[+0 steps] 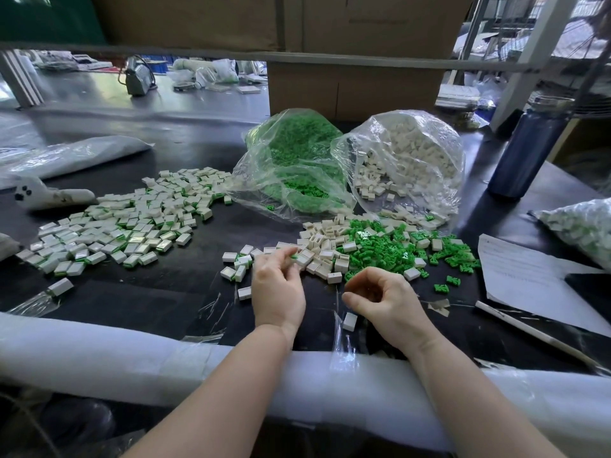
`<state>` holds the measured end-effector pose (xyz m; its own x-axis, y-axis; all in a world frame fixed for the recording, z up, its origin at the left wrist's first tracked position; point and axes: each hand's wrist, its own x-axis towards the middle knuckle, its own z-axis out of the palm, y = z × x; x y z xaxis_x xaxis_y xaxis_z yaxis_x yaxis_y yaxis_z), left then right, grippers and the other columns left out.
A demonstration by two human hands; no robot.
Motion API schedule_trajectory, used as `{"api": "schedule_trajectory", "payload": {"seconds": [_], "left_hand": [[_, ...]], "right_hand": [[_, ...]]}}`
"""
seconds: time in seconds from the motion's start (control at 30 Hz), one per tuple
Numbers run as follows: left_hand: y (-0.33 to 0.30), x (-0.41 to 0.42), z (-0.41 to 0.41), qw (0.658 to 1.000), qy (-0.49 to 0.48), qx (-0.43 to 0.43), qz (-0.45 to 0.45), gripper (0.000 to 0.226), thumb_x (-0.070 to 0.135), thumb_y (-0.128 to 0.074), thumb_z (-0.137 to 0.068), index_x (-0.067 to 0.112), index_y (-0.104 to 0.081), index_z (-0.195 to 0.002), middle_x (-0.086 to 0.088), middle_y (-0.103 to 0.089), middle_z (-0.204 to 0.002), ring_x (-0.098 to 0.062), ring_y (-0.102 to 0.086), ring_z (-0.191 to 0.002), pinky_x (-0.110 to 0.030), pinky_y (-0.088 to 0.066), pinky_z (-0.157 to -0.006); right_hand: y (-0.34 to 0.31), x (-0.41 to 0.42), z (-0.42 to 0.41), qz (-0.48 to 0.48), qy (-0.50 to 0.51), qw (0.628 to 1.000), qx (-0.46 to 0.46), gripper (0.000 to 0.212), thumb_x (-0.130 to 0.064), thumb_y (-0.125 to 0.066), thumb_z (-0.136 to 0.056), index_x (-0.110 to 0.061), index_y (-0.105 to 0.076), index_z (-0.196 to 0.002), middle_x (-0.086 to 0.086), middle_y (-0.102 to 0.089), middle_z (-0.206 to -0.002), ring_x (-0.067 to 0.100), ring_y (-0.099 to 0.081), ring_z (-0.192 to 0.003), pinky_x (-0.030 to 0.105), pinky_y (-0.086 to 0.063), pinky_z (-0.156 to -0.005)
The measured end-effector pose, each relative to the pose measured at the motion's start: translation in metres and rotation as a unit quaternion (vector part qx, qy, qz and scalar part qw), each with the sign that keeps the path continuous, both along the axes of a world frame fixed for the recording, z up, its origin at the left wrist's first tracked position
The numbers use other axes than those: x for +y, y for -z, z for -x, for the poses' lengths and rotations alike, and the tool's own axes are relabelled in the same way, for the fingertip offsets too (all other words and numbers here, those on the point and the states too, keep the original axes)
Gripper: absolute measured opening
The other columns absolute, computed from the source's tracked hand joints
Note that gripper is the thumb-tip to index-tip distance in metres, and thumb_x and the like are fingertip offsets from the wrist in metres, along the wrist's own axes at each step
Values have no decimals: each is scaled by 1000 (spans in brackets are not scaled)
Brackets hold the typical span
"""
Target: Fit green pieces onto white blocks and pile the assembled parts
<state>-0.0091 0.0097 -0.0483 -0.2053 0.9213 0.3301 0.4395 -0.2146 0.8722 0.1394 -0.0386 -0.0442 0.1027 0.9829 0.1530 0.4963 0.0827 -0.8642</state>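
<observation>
L hand (277, 285) reaches to 12 o'clock, its grip pinching a white block (302, 259) at the loose heap's edge; R hand (380, 297) curls, can't tell if it holds a green piece. Green pieces (396, 251) lie at 1 o'clock, assembled pile (125, 223) at 10 on the bench (165, 299). Best: turn block slot-up, seat piece square, press flush.

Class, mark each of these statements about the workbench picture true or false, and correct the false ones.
1. The clear bag of green plastic pieces lies left of the clear bag of white plastic blocks. True.
2. The dark blue metal bottle lies on its side. False: it stands upright.
3. The large spread of assembled white-and-green parts is on the person's left. True.
4. The right hand grips a pen. False: its curled fingers hold no pen.
</observation>
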Motion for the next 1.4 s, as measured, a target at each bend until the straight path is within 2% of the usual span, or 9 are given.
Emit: {"api": "schedule_trajectory", "payload": {"seconds": [0.07, 0.2, 0.3, 0.5, 0.67, 0.83, 0.93, 1.17, 1.4], "left_hand": [[0, 2, 2, 999, -31, -12, 13, 28, 1, -55, -89, 10, -63, -114, -2, -37, -111, -5, -48, -81, 3, -26, -78], [1, 3, 2, 997, -64, 4, 39, 38, 3, -58, -87, 2, -54, -125, -10, -32, -125, -22, -40, -116, -7, -26, -90], [2, 3, 4, 995, -77, 25, 58, 45, 6, -59, -86, 2, -49, -130, -13, -29, -131, -24, -33, -121, -13, -23, -96], [2, 1, 3, 995, -49, 52, 71, 44, 7, -58, -86, 6, -52, -129, -12, -28, -133, -25, -33, -124, -20, -25, -104], [2, -2, 0, 991, -50, 120, 23, 29, 8, -61, -83, 14, -64, -112, -6, -38, -119, -23, -36, -116, -21, -26, -98], [-3, -10, -8, 979, 151, 138, -21, 12, 5, -64, -82, 13, -70, -89, 5, -52, -92, -18, -55, -91, -25, -46, -85], [-3, -14, -11, 959, 239, 148, -35, 11, 6, -67, -80, 11, -72, -88, 14, -50, -83, -11, -56, -79, -16, -46, -76], [-4, -14, -11, 958, 252, 127, -55, 12, 12, -74, -76, 9, -72, -88, 18, -50, -78, 2, -52, -65, -4, -42, -67], [-6, -17, -11, 962, 244, 107, -67, 10, 15, -76, -74, 11, -72, -83, 14, -53, -79, -1, -52, -65, -9, -44, -65]], "right_hand": [[0, 0, 1, 26, -28, 999, -34, 12, -20, -74, -76, -20, -65, -84, -9, -57, -68, 6, -50, -63, 23, -45, -63], [-1, -1, 1, 61, -78, 991, -91, 26, -22, -74, -70, -30, -62, -92, -11, -57, -77, 1, -47, -64, 22, -40, -72], [-2, -2, 1, 64, -86, 986, -125, 30, -21, -73, -69, -33, -59, -92, -13, -56, -83, 0, -47, -67, 27, -40, -81], [1, -1, 0, 33, -49, 991, -121, 18, -20, -71, -77, -31, -61, -88, -9, -60, -77, 4, -51, -66, 20, -46, -68], [5, 2, -1, -2, -4, 997, -74, 15, -12, -58, -90, -26, -64, -85, -11, -63, -72, 3, -56, -65, 15, -43, -61], [2, 4, -2, -28, 29, 999, 18, 30, 4, -56, -87, -24, -64, -79, -10, -67, -78, 7, -63, -77, 11, -47, -73], [0, 4, -4, -29, 35, 995, 85, 25, 4, -58, -87, -19, -67, -82, -3, -69, -81, 11, -64, -77, 22, -52, -78], [0, 4, -5, -27, 38, 991, 128, 26, 6, -58, -86, -17, -69, -79, 2, -70, -80, 24, -67, -80, 39, -55, -81], [1, 5, -4, -31, 34, 990, 133, 27, 5, -60, -86, -19, -69, -77, -2, -70, -75, 12, -66, -73, 25, -56, -69]]}}
